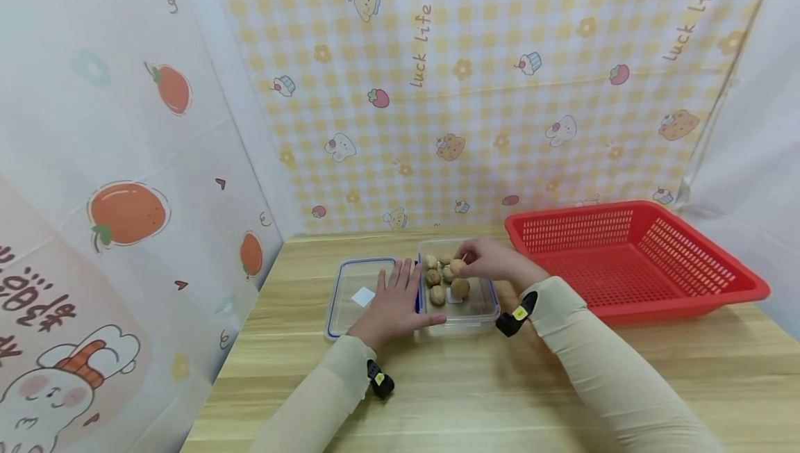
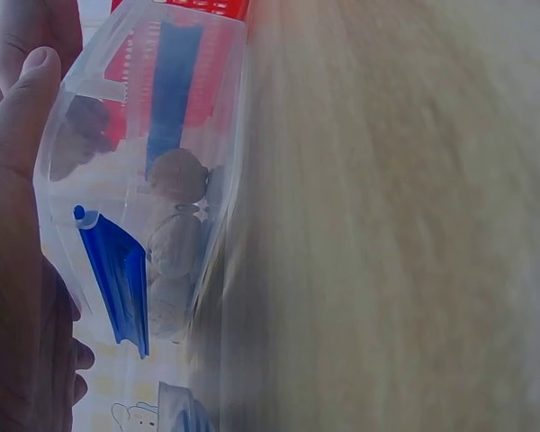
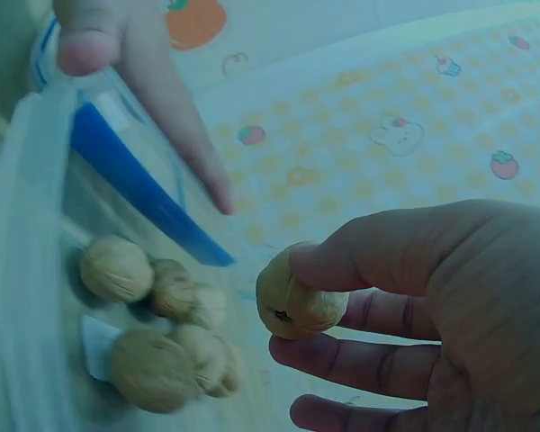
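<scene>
A clear plastic container with blue clips stands on the table, several walnuts lying in its left part. Between thumb and fingers my right hand pinches one walnut, held above the others. My left hand is spread with straight fingers at the container's left side, partly over the clear lid with a blue seal. In the left wrist view, the thumb lies along the container's rim; whether it presses there I cannot tell.
To the right stands a large red plastic basket, close to my right forearm. The wooden table reaches back to a checked cloth backdrop, with a printed sheet hanging on the left.
</scene>
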Motion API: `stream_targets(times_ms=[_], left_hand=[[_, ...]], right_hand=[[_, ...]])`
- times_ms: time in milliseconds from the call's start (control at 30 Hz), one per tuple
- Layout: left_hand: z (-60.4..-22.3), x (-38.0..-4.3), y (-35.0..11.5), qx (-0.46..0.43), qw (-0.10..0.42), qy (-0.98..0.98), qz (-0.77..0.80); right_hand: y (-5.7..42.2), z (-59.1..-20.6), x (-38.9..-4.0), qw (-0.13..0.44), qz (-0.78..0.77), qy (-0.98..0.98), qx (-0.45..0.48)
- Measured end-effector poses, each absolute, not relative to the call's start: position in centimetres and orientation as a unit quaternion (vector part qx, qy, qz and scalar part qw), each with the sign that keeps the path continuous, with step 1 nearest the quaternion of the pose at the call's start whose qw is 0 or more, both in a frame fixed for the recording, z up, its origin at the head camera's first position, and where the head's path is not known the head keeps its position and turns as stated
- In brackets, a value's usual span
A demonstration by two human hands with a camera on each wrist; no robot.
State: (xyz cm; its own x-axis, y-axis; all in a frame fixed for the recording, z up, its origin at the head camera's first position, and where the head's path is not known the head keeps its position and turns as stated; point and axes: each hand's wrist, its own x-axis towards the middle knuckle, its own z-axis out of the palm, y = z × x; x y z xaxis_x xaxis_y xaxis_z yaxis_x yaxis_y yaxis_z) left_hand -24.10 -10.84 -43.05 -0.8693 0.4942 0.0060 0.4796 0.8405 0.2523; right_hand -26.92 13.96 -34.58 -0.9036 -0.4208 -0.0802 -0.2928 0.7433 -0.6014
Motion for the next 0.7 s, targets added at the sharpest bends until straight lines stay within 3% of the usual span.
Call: stream_targets(times_ms=[700], left_hand=[[-43.1,-24.1,-10.8,0.249,0.028,0.961,0.117]], right_hand=[[12.1,-38.0,-25.4,0.138,-0.292,0.933,-0.158]])
